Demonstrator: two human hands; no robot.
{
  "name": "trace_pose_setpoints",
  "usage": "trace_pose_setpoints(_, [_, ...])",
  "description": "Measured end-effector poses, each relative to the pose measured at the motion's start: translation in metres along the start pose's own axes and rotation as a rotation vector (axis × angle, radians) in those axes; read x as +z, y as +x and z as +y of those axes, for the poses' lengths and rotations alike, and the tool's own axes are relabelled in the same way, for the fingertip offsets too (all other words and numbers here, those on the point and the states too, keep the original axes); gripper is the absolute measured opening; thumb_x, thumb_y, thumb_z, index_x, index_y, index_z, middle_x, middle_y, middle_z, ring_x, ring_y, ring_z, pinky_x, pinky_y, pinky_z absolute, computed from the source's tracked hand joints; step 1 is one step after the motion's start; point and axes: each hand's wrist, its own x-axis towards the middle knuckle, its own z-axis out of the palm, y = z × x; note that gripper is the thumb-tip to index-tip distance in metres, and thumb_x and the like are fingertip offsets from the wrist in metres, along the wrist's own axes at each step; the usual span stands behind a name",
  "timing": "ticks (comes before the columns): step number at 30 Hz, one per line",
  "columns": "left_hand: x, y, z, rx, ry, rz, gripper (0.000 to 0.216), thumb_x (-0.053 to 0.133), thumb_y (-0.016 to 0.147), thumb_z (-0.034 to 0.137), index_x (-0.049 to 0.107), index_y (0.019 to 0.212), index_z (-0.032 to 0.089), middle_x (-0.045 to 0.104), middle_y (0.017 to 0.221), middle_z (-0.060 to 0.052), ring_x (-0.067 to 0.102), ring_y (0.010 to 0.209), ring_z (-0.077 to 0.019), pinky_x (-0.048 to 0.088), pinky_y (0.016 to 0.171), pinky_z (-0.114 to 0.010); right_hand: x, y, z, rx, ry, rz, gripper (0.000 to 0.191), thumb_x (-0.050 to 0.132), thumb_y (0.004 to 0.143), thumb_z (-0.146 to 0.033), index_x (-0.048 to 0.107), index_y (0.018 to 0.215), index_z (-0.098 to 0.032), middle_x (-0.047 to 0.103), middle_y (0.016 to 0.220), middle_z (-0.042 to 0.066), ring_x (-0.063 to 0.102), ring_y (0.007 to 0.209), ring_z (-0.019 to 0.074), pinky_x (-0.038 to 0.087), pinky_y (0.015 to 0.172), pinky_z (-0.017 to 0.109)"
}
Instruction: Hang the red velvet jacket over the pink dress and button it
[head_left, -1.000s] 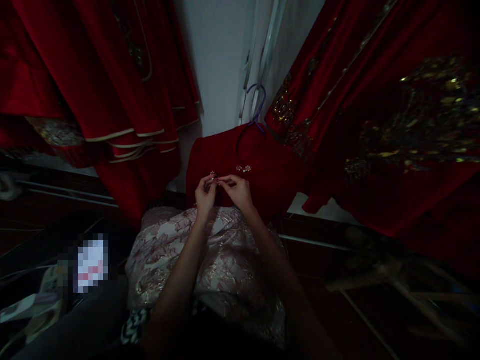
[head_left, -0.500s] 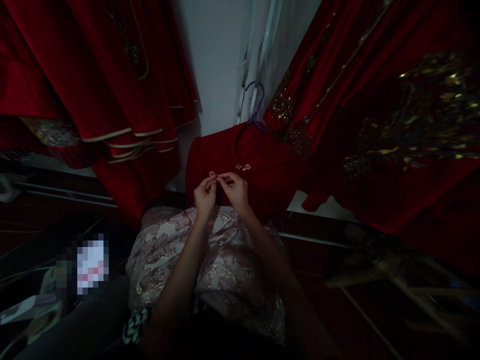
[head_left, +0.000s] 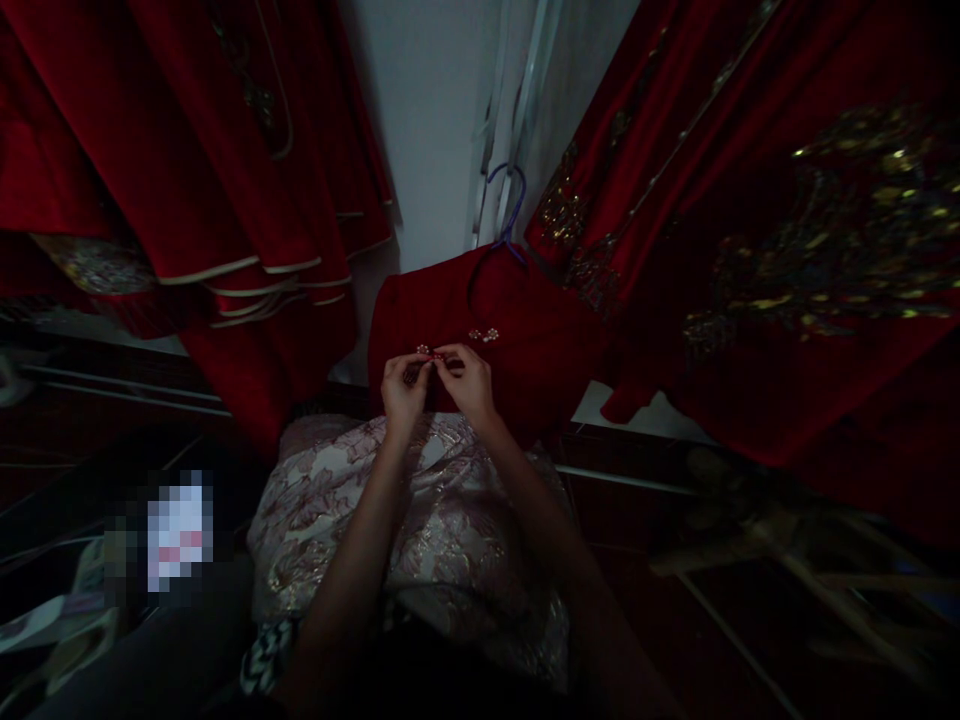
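Observation:
A red garment (head_left: 540,360) on a purple hanger (head_left: 517,205) lies before me, its lower part near my lap. My left hand (head_left: 405,388) and my right hand (head_left: 466,380) meet over its front, thumbs and forefingers pinched close together. A small beaded flower ornament (head_left: 423,350) shows just beyond my left fingertips. What sits between the fingertips is too small and dark to make out. Another pearly ornament (head_left: 487,335) lies on the garment above my right hand. Patterned pink-and-silver fabric (head_left: 337,500) covers my lap beneath both forearms.
Red garments with pale piping (head_left: 247,180) hang at left. At right hangs a red garment with gold sequins (head_left: 847,240). Behind the hanger stands a white cabinet door (head_left: 435,120). A wooden frame (head_left: 750,545) rests at lower right, and a blurred-out bright screen (head_left: 180,530) glows at lower left.
The view has shifted slightly. Both hands stay pinched at the same spot on the garment, with the left fingers a little more curved and apart from the palm.

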Motion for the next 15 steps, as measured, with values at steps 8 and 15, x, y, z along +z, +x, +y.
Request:
trace_pose_setpoints(8, [-0.002,0.004,-0.015,0.061,-0.023,-0.029,0.009,0.059,0.081,0.024,0.065,0.085,0.019,0.063,0.089,-0.004,0.059,0.089,-0.0164,0.047,0.086,-0.03,0.003,0.006,-0.004,-0.021,-0.004,-0.023,0.013,0.053,0.087,-0.025,0.063,0.094,-0.02,0.064,0.094,0.003,0.063,0.079,0.0102,0.055,0.066,0.018])
trace_pose_setpoints(15, [-0.007,0.007,-0.037,-0.135,-0.015,-0.14,0.015,0.055,0.077,0.02,0.059,0.091,0.017,0.065,0.093,-0.006,0.063,0.086,-0.016,0.049,0.084,-0.03,-0.032,-0.003,0.006,0.165,0.129,-0.213,0.021,0.05,0.089,-0.035,0.062,0.099,-0.02,0.069,0.091,0.002,0.067,0.079,0.0121,0.057,0.063,0.022])
